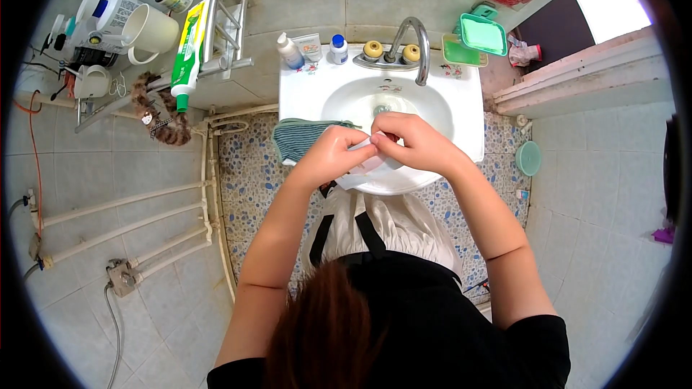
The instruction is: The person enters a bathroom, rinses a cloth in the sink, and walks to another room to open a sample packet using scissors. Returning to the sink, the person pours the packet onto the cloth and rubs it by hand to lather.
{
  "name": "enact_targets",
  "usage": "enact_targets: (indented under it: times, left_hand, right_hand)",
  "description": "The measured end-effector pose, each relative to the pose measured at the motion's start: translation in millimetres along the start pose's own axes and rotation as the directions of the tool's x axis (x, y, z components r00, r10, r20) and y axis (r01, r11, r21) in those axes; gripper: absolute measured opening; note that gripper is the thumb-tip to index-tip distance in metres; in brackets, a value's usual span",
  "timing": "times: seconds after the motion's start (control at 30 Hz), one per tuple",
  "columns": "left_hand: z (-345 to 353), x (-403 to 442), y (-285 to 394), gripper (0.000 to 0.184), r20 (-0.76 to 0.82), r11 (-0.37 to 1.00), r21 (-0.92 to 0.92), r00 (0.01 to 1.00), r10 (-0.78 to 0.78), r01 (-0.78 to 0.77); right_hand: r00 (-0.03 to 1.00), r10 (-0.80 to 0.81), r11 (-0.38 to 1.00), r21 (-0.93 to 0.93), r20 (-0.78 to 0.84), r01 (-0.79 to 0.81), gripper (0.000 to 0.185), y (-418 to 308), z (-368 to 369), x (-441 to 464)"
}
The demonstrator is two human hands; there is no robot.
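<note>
Both my hands meet over the front part of the white sink (472, 119), fingertips close together. My left hand (335, 153) is closed, thumb and fingers pinching a thin whitish-pink piece of material (369, 163) whose kind I cannot make out. From the other side my right hand (412, 145) curls its fingers onto the same piece. Something dark red shows partly beneath the right fingers. A teal striped cloth (306, 140) lies over the sink's left rim, beside my left hand. Behind the hands, the metal faucet (414, 32) arches over the basin.
A pump bottle (290, 51), a white bottle with blue cap (339, 50) and a tube (308, 47) stand at the sink's back left. Green soap dishes (484, 34) sit back right. A wall rack (216, 36) at left holds a toothpaste tube (189, 57) and a mug (150, 32).
</note>
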State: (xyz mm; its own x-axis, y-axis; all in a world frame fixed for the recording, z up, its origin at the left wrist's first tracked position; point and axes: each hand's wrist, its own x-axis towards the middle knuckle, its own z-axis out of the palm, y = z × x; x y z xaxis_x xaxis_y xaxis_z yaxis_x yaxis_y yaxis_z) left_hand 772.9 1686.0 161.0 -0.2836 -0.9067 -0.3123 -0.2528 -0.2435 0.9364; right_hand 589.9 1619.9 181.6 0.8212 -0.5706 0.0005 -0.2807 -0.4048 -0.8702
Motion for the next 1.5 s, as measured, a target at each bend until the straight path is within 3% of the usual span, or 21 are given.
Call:
enact_targets:
  times: [0.13, 0.33, 0.47, 0.6, 0.73, 0.8, 0.9, 1.0, 1.03, 1.13, 1.17, 1.37, 1.5]
  left_hand:
    - [-1, 1, -3, 0.020, 0.009, 1.000, 0.000, 1.000, 0.016, -0.016]
    - [-3, -3, 0, 0.023, 0.037, 1.000, -0.027, 0.999, 0.018, -0.017]
    - [0, -5, 5, 0.022, 0.056, 0.997, -0.059, 0.997, 0.044, -0.041]
    - [9, 3, 0, 0.030, 0.047, 0.995, -0.092, 0.998, 0.048, -0.044]
    - [29, 24, -5, 0.022, 0.130, 0.990, -0.089, 0.984, 0.123, -0.112]
    - [45, 43, -11, 0.017, 0.250, 0.989, -0.126, 0.962, 0.111, -0.082]
    - [92, 71, -4, 0.016, 0.332, 0.973, -0.203, 0.927, 0.173, -0.109]
    - [151, 91, 23, 0.015, 0.326, 0.980, -0.168, 0.931, 0.161, -0.110]
    - [170, 96, 38, 0.015, 0.338, 0.983, -0.168, 0.932, 0.128, -0.074]
    - [236, 131, 49, 0.016, 0.404, 0.988, -0.110, 0.903, 0.148, -0.112]
    - [263, 143, 55, 0.017, 0.444, 0.994, -0.079, 0.890, 0.100, -0.073]
    - [444, 217, 92, 0.017, 0.510, 0.984, -0.114, 0.842, 0.176, -0.136]
    - [505, 243, 137, 0.017, 0.538, 0.976, -0.167, 0.816, 0.211, -0.142]
  right_hand:
    - [0.999, 0.009, 1.000, 0.030, 0.031, -0.010, 0.018, 1, 0, 0]
    - [0.980, 0.177, 0.906, 0.374, 0.094, -0.200, 0.019, 1, 2, -3]
    - [0.971, 0.219, 0.839, 0.490, 0.095, -0.237, 0.018, 7, 8, -7]
    - [0.966, 0.257, 0.850, 0.473, 0.015, -0.234, 0.017, 10, 15, -17]
    - [0.939, 0.307, 0.904, 0.357, -0.154, -0.237, 0.019, 13, 12, -46]
    - [0.897, 0.339, 0.906, 0.357, -0.285, -0.228, 0.017, 19, 8, -69]
    - [0.822, 0.410, 0.898, 0.331, -0.394, -0.289, 0.015, 29, -11, -117]
    - [0.731, 0.516, 0.842, 0.420, -0.446, -0.338, 0.015, 32, -39, -173]
    - [0.750, 0.450, 0.880, 0.385, -0.485, -0.279, 0.013, 49, -44, -194]
    - [0.671, 0.564, 0.808, 0.491, -0.481, -0.327, 0.013, 73, -71, -261]
    - [0.660, 0.517, 0.841, 0.466, -0.545, -0.274, 0.014, 92, -76, -288]
    - [0.357, 0.649, 0.761, 0.579, -0.672, -0.293, 0.016, 144, -134, -440]
    - [0.282, 0.621, 0.784, 0.571, -0.731, -0.244, 0.015, 146, -182, -489]
